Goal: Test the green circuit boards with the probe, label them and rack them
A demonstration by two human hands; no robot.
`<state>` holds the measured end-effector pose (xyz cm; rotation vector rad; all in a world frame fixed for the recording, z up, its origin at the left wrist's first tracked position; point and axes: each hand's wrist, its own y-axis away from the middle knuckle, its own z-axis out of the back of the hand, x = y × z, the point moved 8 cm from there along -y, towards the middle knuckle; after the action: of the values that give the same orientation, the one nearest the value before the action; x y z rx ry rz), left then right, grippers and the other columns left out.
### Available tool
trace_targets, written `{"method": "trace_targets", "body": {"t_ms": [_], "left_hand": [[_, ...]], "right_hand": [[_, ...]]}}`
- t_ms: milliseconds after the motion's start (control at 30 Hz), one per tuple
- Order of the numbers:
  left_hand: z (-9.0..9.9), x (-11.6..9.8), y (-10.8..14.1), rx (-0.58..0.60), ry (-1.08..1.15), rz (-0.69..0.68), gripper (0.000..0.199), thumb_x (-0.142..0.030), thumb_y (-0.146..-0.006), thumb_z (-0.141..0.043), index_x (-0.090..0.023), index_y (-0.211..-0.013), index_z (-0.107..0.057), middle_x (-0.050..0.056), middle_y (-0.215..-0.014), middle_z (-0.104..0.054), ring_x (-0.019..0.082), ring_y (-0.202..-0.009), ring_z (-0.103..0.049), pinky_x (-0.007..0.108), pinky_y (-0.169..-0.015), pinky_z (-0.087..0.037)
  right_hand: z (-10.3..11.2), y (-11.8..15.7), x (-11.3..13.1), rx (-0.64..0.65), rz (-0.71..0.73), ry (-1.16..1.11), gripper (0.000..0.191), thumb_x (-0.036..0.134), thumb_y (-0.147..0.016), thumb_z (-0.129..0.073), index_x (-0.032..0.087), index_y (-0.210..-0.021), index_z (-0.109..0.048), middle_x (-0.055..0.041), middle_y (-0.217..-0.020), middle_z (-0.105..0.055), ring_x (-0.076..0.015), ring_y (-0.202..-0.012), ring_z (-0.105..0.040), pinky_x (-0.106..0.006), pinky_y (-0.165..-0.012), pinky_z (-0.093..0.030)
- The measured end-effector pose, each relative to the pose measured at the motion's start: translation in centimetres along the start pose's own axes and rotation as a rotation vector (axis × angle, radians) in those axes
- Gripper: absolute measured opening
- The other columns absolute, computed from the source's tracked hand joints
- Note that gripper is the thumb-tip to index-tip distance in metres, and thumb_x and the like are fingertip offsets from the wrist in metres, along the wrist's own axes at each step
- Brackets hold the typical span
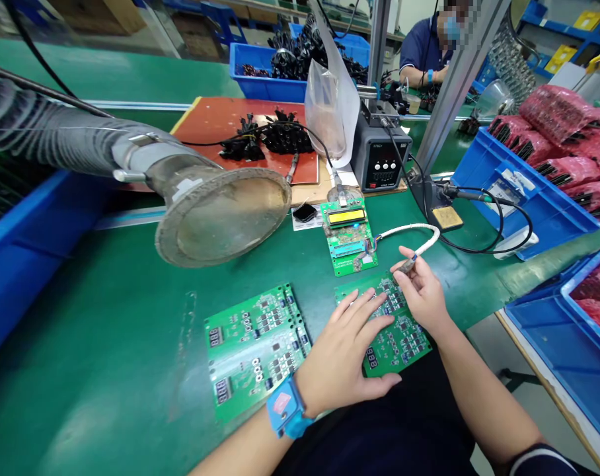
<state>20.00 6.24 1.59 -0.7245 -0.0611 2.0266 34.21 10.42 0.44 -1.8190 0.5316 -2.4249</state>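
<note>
My left hand (352, 347), with a blue strap at the wrist, lies spread over the left part of a green circuit board (404, 340). In my right hand (421, 291) is the end connector (408, 265) of a white cable (423, 231), pinched above the board's top edge. That cable runs to a small green board with a yellow display (347, 217), just beyond my hands. Left of my left hand, another green circuit board panel (253, 344) with two digit displays rests on the green table (146, 344).
A wide extraction hood (223, 215) hangs at the left. Behind stand a soldering station (382, 158), an iron holder (441, 211) and a blue bin of black cables (267, 82). Blue bins with pink-wrapped packs (558, 125) are at the right. A person (421, 49) sits across.
</note>
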Motion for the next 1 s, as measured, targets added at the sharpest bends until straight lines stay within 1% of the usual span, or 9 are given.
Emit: {"method": "trace_targets", "body": {"t_ms": [100,233,467,533,567,667,733,833,1000], "left_hand": [[0.0,-0.4,0.0,0.038,-0.012,-0.031,0.053,-0.045,-0.071,-0.073,-0.027,-0.120,-0.061,0.014,-0.147,-0.041,0.041,-0.136,-0.034,0.067,-0.107,-0.026],[-0.1,-1.0,0.0,0.069,-0.024,-0.084,0.038,-0.039,-0.076,-0.072,-0.040,-0.114,-0.066,0.006,-0.150,-0.035,0.043,-0.139,-0.027,0.072,-0.105,-0.021],[-0.1,-1.3,-0.1,0.081,-0.023,-0.093,0.029,-0.037,-0.079,-0.070,-0.040,-0.108,-0.069,0.005,-0.153,-0.030,0.044,-0.138,-0.027,0.074,-0.104,-0.020],[-0.2,-1.1,0.0,0.072,-0.018,-0.079,0.034,-0.037,-0.077,-0.072,-0.037,-0.110,-0.067,0.006,-0.156,-0.026,0.043,-0.139,-0.026,0.073,-0.106,-0.020],[-0.2,-0.9,0.1,0.057,-0.014,-0.054,0.042,-0.037,-0.075,-0.073,-0.034,-0.116,-0.064,0.008,-0.157,-0.022,0.043,-0.140,-0.025,0.071,-0.106,-0.021],[-0.3,0.1,0.4,0.019,-0.012,0.049,0.084,-0.044,-0.068,-0.076,-0.018,-0.139,-0.041,0.021,-0.158,-0.012,0.044,-0.142,-0.019,0.065,-0.106,-0.029],[-0.5,0.5,0.4,0.034,-0.030,0.071,0.099,-0.049,-0.065,-0.077,-0.013,-0.144,-0.029,0.026,-0.156,-0.012,0.045,-0.141,-0.019,0.064,-0.105,-0.032],[-0.6,0.5,0.2,0.058,-0.047,0.054,0.094,-0.050,-0.065,-0.076,-0.013,-0.141,-0.034,0.025,-0.156,-0.016,0.044,-0.141,-0.022,0.063,-0.106,-0.031],[-0.4,0.5,0.0,0.032,-0.022,0.053,0.089,-0.047,-0.064,-0.076,-0.013,-0.137,-0.039,0.024,-0.156,-0.018,0.043,-0.140,-0.024,0.061,-0.108,-0.030]], "right_hand": [[0.0,0.0,-0.2,-0.001,-0.006,0.000,0.038,0.027,-0.092,-0.050,0.021,-0.129,-0.048,-0.0045,-0.093,-0.065,-0.0156,-0.081,-0.061,-0.029,-0.075,-0.051],[0.0,0.0,-0.2,0.003,-0.001,0.003,0.038,0.027,-0.092,-0.050,0.022,-0.130,-0.048,-0.0043,-0.095,-0.065,-0.0154,-0.081,-0.061,-0.029,-0.075,-0.051],[0.0,0.1,-0.4,0.008,-0.007,0.003,0.039,0.026,-0.092,-0.050,0.022,-0.130,-0.047,-0.0048,-0.097,-0.065,-0.0153,-0.082,-0.061,-0.029,-0.077,-0.051],[0.0,0.1,-0.4,0.008,-0.008,0.007,0.039,0.026,-0.092,-0.051,0.022,-0.130,-0.047,-0.0050,-0.097,-0.065,-0.0154,-0.083,-0.062,-0.029,-0.077,-0.051],[0.0,0.1,-0.5,0.007,-0.009,0.009,0.039,0.027,-0.092,-0.051,0.021,-0.130,-0.047,-0.0051,-0.097,-0.065,-0.0155,-0.084,-0.062,-0.029,-0.077,-0.051],[0.0,0.0,-0.4,0.008,-0.013,0.015,0.038,0.027,-0.092,-0.050,0.021,-0.130,-0.047,-0.0053,-0.096,-0.065,-0.0159,-0.083,-0.062,-0.029,-0.077,-0.052],[0.0,0.0,-0.4,0.010,-0.010,0.015,0.039,0.027,-0.092,-0.050,0.021,-0.130,-0.047,-0.0052,-0.095,-0.065,-0.0159,-0.083,-0.062,-0.030,-0.077,-0.052],[0.0,0.0,-0.4,0.009,-0.006,0.006,0.039,0.027,-0.092,-0.050,0.021,-0.130,-0.047,-0.0050,-0.095,-0.065,-0.0157,-0.082,-0.062,-0.030,-0.076,-0.052],[0.0,0.1,-0.6,-0.001,-0.008,0.000,0.039,0.027,-0.092,-0.049,0.022,-0.130,-0.047,-0.0052,-0.096,-0.065,-0.0158,-0.083,-0.062,-0.030,-0.076,-0.052]]}}
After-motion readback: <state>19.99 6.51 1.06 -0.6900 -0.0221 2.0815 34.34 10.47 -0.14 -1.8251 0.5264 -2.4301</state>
